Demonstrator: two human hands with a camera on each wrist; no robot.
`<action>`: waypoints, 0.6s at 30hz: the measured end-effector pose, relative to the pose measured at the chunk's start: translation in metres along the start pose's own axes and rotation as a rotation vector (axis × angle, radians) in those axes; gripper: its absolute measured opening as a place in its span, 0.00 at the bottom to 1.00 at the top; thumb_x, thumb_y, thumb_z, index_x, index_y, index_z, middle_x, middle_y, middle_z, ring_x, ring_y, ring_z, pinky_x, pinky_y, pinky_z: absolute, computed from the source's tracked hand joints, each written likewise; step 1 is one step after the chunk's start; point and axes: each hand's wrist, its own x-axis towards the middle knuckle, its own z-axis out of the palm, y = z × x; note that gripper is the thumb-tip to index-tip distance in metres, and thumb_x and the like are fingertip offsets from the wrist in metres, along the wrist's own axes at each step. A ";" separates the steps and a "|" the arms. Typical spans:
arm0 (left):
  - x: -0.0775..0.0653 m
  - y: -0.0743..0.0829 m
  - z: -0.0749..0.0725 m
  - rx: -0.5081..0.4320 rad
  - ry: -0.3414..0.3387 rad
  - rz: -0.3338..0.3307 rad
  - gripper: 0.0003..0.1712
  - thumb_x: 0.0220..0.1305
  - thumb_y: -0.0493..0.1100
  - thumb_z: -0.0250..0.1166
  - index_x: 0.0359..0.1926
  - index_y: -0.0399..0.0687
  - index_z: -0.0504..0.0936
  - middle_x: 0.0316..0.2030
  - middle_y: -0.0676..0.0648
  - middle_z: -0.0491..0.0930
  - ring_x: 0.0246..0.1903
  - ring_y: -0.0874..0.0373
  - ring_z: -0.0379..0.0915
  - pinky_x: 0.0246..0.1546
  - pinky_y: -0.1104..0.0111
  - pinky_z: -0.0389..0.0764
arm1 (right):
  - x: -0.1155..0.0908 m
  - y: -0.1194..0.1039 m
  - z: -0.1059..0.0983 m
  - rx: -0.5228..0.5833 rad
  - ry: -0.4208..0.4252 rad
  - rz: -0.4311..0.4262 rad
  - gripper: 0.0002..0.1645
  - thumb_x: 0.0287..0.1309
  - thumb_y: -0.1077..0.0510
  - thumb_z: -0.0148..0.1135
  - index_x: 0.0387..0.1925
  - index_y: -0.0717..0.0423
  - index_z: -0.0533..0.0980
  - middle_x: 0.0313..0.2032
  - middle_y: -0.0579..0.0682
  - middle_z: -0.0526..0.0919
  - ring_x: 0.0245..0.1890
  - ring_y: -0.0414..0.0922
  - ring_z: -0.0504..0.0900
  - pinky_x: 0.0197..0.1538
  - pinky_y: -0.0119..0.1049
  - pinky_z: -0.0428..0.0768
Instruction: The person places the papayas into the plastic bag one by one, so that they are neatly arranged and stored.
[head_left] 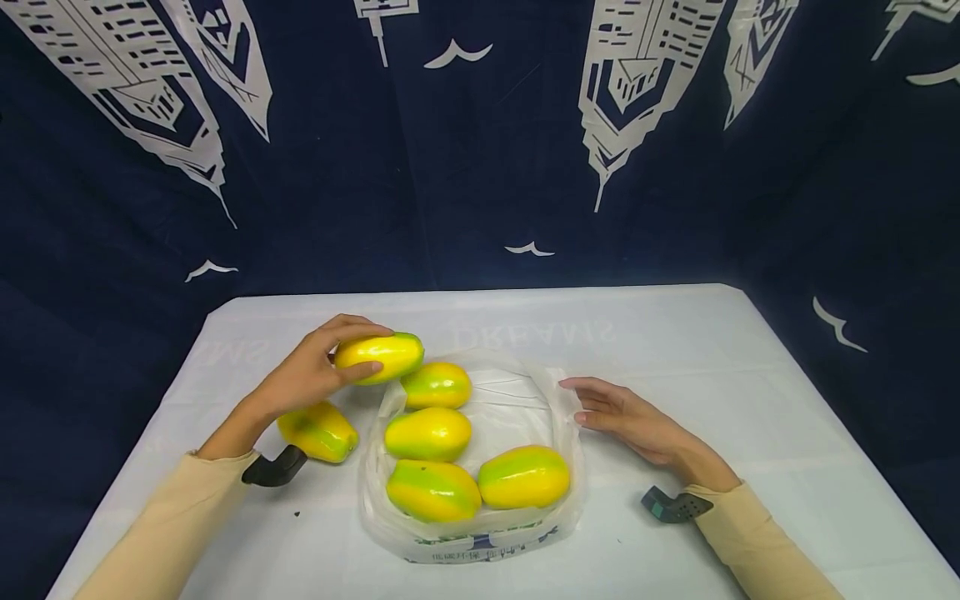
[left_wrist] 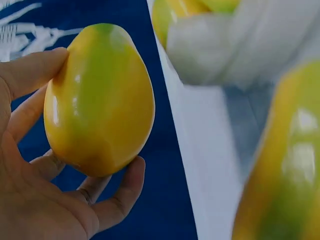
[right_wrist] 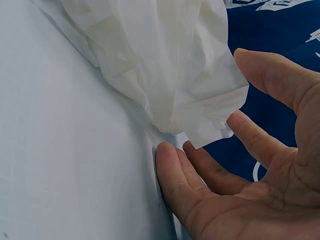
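Note:
My left hand (head_left: pixel 318 367) grips a glossy yellow-green papaya (head_left: pixel 380 358) above the bag's far left edge, thumb on one side and fingers round the other. In the left wrist view the same papaya (left_wrist: pixel 100 105) shows whole between thumb and fingers. A white plastic bag (head_left: pixel 472 546) with printing on its near side stands wide-mouthed on the table. Inside it lie several papayas, among them one papaya (head_left: pixel 525 477) at the right. At the bag's right rim is my right hand (head_left: pixel 630 421), its fingers loosely spread; the right wrist view shows the fingertips beside the crumpled bag edge (right_wrist: pixel 200 100).
Another papaya (head_left: pixel 318 432) lies on the table left of the bag, under my left wrist. The table (head_left: pixel 675 333) has a white cloth. Behind it hangs a dark blue curtain (head_left: pixel 480 150) with white building and bird prints.

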 end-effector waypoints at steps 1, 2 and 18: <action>0.000 0.003 0.002 0.002 0.003 0.013 0.25 0.66 0.46 0.69 0.63 0.57 0.79 0.62 0.47 0.71 0.62 0.49 0.68 0.64 0.47 0.71 | 0.000 0.000 0.000 0.001 -0.001 -0.001 0.37 0.66 0.55 0.64 0.73 0.53 0.63 0.76 0.59 0.57 0.74 0.62 0.60 0.67 0.38 0.74; 0.000 0.007 0.005 0.003 0.004 0.026 0.25 0.65 0.46 0.70 0.63 0.57 0.79 0.62 0.47 0.72 0.62 0.49 0.68 0.63 0.48 0.72 | 0.000 0.000 0.000 0.001 -0.001 -0.002 0.37 0.66 0.56 0.64 0.73 0.53 0.63 0.76 0.60 0.57 0.74 0.62 0.60 0.67 0.38 0.75; 0.013 0.054 0.062 0.023 -0.013 0.098 0.25 0.63 0.45 0.71 0.61 0.60 0.81 0.59 0.50 0.73 0.58 0.49 0.67 0.59 0.50 0.70 | 0.001 0.000 0.000 -0.014 0.000 -0.001 0.36 0.66 0.55 0.64 0.72 0.53 0.64 0.75 0.59 0.59 0.73 0.62 0.62 0.66 0.37 0.76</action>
